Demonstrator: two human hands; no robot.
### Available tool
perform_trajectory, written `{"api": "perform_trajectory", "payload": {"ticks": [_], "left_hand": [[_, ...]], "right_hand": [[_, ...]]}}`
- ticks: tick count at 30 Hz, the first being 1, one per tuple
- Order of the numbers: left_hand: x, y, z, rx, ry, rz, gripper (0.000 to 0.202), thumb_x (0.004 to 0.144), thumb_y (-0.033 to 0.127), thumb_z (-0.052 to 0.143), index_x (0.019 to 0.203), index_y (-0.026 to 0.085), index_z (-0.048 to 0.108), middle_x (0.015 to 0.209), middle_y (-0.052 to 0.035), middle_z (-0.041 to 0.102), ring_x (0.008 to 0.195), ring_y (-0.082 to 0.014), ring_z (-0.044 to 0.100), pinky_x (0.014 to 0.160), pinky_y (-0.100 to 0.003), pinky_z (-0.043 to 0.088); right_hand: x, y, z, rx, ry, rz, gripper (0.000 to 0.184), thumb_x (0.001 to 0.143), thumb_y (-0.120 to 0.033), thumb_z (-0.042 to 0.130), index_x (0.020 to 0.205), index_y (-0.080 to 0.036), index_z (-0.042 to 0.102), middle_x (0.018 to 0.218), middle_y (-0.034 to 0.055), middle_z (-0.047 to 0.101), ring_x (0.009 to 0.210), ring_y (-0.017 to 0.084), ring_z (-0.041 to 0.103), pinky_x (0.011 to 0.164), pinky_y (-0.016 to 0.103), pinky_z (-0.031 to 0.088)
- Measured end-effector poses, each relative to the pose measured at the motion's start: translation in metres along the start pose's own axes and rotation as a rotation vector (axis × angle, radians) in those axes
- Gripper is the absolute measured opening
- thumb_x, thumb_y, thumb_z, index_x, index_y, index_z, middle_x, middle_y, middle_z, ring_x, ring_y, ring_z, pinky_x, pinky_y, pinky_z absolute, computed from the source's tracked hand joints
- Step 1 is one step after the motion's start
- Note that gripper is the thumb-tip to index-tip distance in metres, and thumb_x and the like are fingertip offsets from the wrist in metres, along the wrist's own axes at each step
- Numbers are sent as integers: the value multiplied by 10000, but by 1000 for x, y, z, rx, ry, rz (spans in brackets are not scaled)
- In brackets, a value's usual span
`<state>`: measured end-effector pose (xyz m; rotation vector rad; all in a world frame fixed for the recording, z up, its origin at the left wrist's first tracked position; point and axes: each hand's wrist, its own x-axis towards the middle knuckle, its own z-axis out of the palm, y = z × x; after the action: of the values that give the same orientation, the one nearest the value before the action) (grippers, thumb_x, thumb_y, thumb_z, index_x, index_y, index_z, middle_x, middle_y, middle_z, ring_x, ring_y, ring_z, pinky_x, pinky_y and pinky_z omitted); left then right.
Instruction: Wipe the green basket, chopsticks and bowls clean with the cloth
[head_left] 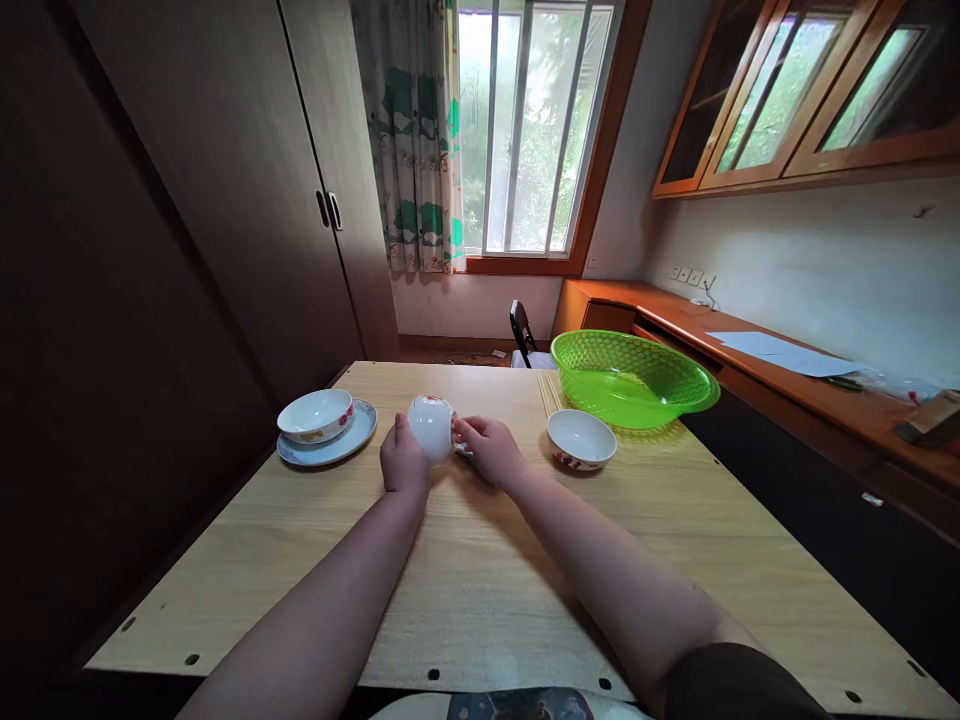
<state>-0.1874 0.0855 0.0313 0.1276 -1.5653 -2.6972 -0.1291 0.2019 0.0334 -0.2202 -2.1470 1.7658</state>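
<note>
My left hand (406,457) is closed around the left side of a white bowl (433,428) with red decoration. The bowl is tilted and slightly blurred, above the middle of the table. From the other side, the fingers of my right hand (491,447) pinch its right edge. Below those fingers a small whitish patterned piece shows, mostly hidden by the hand; its kind I cannot make out. Right of my right hand, another white bowl (581,440) with a red pattern stands upright. At the left, a flowered bowl (316,416) rests on a blue-rimmed plate (366,428).
A large green plastic basket (634,375) stands at the table's back right, with chopsticks (549,395) beside it. The wooden table (480,570) has holes along its near edge. A folding chair (523,335) is beyond it. Dark wardrobes line the left; an orange-brown desk (645,295) runs right.
</note>
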Motion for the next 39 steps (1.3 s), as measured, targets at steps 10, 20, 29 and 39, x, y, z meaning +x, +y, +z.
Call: {"api": "perform_trajectory", "payload": {"ticks": [10, 20, 29, 39], "left_hand": [[-19, 0, -4, 389, -515, 199, 290, 729, 117, 665, 484, 236, 567, 527, -20, 518, 672, -210, 541, 639, -230, 372], [-18, 3, -6, 350, -671, 396, 102, 711, 159, 711, 761, 246, 728, 904, -80, 703, 1084, -297, 539, 1084, -387, 265], [13, -29, -5, -101, -292, 49, 346, 892, 334, 542, 1232, 273, 575, 1367, -64, 523, 1235, -179, 506, 1063, -304, 322], [6, -25, 3, -367, -485, -366, 427, 923, 458, 441, 1208, 181, 597, 1160, -104, 669, 1093, -227, 608, 913, -358, 495]], "right_hand": [[-4, -4, 8, 614, -183, 394, 452, 782, -604, 543, 609, -187, 530, 579, 6, 571, 603, 138, 578, 595, 258, 475], [11, 9, -3, 733, 121, 454, 368, 821, -509, 451, 930, -180, 575, 742, 27, 646, 640, 168, 619, 562, 288, 525], [6, -3, -7, 860, 142, 458, 425, 866, -503, 352, 1156, -223, 490, 1014, 70, 654, 875, 224, 640, 688, 408, 554], [18, 13, -17, 491, 198, 377, 461, 844, -598, 417, 997, -203, 599, 925, 79, 663, 806, 212, 633, 683, 366, 551]]}}
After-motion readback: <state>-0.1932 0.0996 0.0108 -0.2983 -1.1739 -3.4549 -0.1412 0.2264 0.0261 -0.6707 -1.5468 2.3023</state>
